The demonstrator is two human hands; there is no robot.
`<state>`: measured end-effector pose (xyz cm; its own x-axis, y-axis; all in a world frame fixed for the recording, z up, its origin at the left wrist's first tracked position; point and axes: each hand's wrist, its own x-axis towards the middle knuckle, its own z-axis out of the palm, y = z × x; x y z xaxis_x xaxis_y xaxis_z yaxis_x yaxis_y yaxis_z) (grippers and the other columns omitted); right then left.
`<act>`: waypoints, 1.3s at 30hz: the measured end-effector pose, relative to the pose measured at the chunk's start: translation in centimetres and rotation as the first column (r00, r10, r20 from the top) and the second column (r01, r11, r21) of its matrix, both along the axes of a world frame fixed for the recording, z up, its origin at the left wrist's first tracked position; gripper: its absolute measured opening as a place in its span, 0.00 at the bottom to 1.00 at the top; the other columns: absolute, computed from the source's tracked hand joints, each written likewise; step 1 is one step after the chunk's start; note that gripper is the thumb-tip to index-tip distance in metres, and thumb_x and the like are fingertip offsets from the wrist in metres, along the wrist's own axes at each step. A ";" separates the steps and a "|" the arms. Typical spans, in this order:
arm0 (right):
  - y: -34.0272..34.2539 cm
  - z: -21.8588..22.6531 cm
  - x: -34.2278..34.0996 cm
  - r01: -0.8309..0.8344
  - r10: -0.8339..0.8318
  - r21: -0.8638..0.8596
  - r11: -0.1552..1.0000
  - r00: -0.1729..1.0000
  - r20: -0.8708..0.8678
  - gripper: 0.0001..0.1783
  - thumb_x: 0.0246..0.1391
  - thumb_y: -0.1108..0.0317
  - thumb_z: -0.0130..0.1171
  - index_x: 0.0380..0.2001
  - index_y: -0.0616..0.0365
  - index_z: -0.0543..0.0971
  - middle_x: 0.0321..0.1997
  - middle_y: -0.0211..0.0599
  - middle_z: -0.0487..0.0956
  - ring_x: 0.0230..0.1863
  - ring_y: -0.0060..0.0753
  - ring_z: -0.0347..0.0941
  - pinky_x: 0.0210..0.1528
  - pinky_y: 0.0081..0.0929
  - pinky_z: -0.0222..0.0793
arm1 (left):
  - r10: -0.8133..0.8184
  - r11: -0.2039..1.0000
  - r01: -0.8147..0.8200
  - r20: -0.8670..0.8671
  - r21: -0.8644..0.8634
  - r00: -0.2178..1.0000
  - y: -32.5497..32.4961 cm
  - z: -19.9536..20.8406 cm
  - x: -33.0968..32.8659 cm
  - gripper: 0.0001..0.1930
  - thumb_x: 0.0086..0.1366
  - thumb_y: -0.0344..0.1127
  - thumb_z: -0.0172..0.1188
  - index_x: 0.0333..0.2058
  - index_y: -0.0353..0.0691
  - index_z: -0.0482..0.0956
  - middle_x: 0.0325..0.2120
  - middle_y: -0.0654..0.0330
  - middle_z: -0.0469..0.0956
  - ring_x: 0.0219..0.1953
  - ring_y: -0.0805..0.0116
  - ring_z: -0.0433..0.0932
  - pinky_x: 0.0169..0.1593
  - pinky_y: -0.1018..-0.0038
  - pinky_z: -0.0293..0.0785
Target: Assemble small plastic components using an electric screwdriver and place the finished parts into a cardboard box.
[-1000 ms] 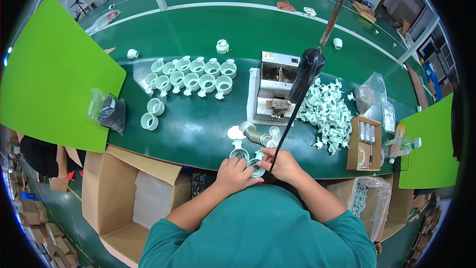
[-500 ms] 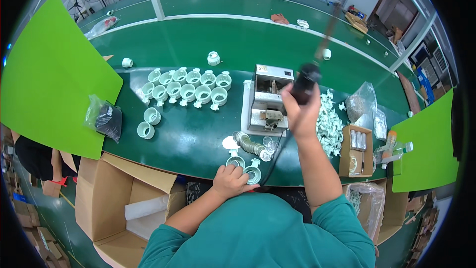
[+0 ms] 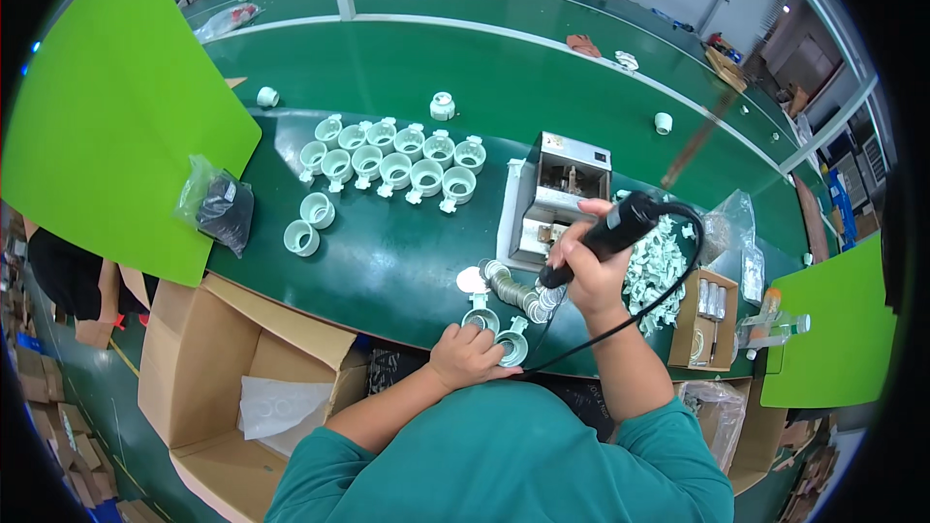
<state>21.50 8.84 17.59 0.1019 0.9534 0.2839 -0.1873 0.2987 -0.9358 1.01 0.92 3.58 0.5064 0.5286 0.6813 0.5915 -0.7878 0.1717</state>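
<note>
My right hand (image 3: 593, 276) grips a black electric screwdriver (image 3: 623, 225), tilted above the bench in front of the metal machine (image 3: 572, 172). Its cable loops down past my forearm. At the bench's near edge my left hand (image 3: 467, 356) is closed on a pale green round plastic housing (image 3: 511, 349). A second such housing (image 3: 481, 315) sits against its fingers. Just beyond them lie a curved row of clear discs (image 3: 513, 292) and a white disc (image 3: 472, 279). The screwdriver's tip cannot be made out.
Rows of pale green housings (image 3: 395, 172) stand to the left, beside a bagged black item (image 3: 225, 213). Rightward are a heap of small pale green parts (image 3: 657, 269), a cardboard tray (image 3: 687, 339) and bottles (image 3: 775, 324). Green panels (image 3: 107, 126) flank the bench; an open carton (image 3: 184, 378) sits below.
My right hand has brought the screwdriver down from below the hanging spring and tipped it over. The left hand stays at the housings. The whole view has shifted slightly.
</note>
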 end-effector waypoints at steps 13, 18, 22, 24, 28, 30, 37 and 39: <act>-3.6 -4.7 -6.8 -0.375 0.367 0.141 0.916 0.927 0.078 0.43 0.53 0.83 0.60 0.71 0.58 0.55 0.28 0.34 0.77 0.30 0.24 0.74 0.36 0.24 0.72 | -0.003 0.999 0.006 0.061 -0.051 0.998 0.2 -1.1 0.3 0.25 0.59 0.68 0.63 0.36 0.52 0.80 0.33 0.69 0.75 0.30 0.70 0.70 0.31 0.69 0.57; -3.3 -6.2 -6.9 -0.385 0.371 0.053 0.921 0.912 0.175 0.34 0.53 0.83 0.63 0.64 0.59 0.66 0.30 0.33 0.78 0.31 0.23 0.76 0.37 0.24 0.74 | -0.053 0.996 0.055 0.023 -0.076 0.998 0.2 -1.8 0.1 0.28 0.59 0.68 0.64 0.45 0.51 0.81 0.42 0.66 0.79 0.39 0.68 0.76 0.33 0.68 0.60; -3.0 -6.6 -8.8 -0.244 0.142 0.272 0.931 0.928 0.345 0.29 0.49 0.80 0.68 0.56 0.58 0.76 0.28 0.28 0.79 0.24 0.14 0.68 0.29 0.18 0.65 | -0.151 0.934 0.147 0.014 -0.326 0.988 0.2 -0.2 -0.3 0.35 0.61 0.64 0.65 0.58 0.45 0.74 0.54 0.57 0.75 0.54 0.55 0.74 0.54 0.58 0.64; -3.7 -6.3 -9.0 -0.209 0.130 0.216 0.954 0.936 0.328 0.25 0.50 0.80 0.69 0.53 0.58 0.77 0.29 0.29 0.79 0.26 0.16 0.71 0.30 0.20 0.68 | -0.192 0.883 0.182 0.020 -0.433 0.981 0.3 0.1 -0.6 0.39 0.62 0.61 0.65 0.64 0.42 0.71 0.59 0.52 0.73 0.61 0.48 0.72 0.65 0.53 0.66; -4.2 -5.8 -9.3 -0.141 0.092 0.143 0.980 0.948 0.305 0.22 0.50 0.79 0.70 0.49 0.59 0.78 0.31 0.30 0.80 0.29 0.18 0.74 0.32 0.22 0.72 | -0.025 0.978 -0.077 -0.480 -0.192 0.877 0.7 -0.7 -0.2 0.39 0.61 0.60 0.66 0.64 0.44 0.69 0.59 0.54 0.72 0.61 0.51 0.72 0.64 0.53 0.67; -3.6 -5.3 -9.2 -0.152 0.067 0.236 0.960 0.940 0.334 0.30 0.49 0.78 0.69 0.57 0.60 0.73 0.30 0.29 0.80 0.25 0.17 0.70 0.30 0.21 0.68 | -0.056 0.942 0.070 0.054 -0.329 0.997 0.8 -0.8 0.4 0.28 0.58 0.64 0.66 0.48 0.50 0.77 0.45 0.62 0.76 0.46 0.61 0.75 0.43 0.63 0.63; -0.4 0.4 -0.3 0.120 -0.182 0.525 0.843 0.981 0.070 0.28 0.54 0.83 0.60 0.57 0.59 0.65 0.29 0.36 0.76 0.29 0.27 0.75 0.35 0.26 0.76 | -0.024 1.000 0.023 -0.083 -0.015 0.996 -0.4 -0.1 0.0 0.24 0.55 0.66 0.66 0.23 0.54 0.71 0.25 0.67 0.69 0.28 0.66 0.69 0.30 0.67 0.57; 0.5 0.3 0.6 0.127 -0.183 0.438 0.890 0.979 0.089 0.28 0.54 0.83 0.60 0.56 0.59 0.65 0.29 0.36 0.76 0.29 0.27 0.75 0.35 0.27 0.76 | -0.029 0.999 0.029 -0.033 0.014 0.999 0.1 0.2 0.3 0.27 0.54 0.66 0.66 0.18 0.54 0.64 0.21 0.67 0.63 0.25 0.66 0.65 0.28 0.67 0.55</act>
<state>22.05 9.36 17.88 0.1756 0.7114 0.6805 0.0032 0.6908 -0.7230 1.34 1.05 3.75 0.5434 0.5038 0.6715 0.5735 -0.8069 0.1414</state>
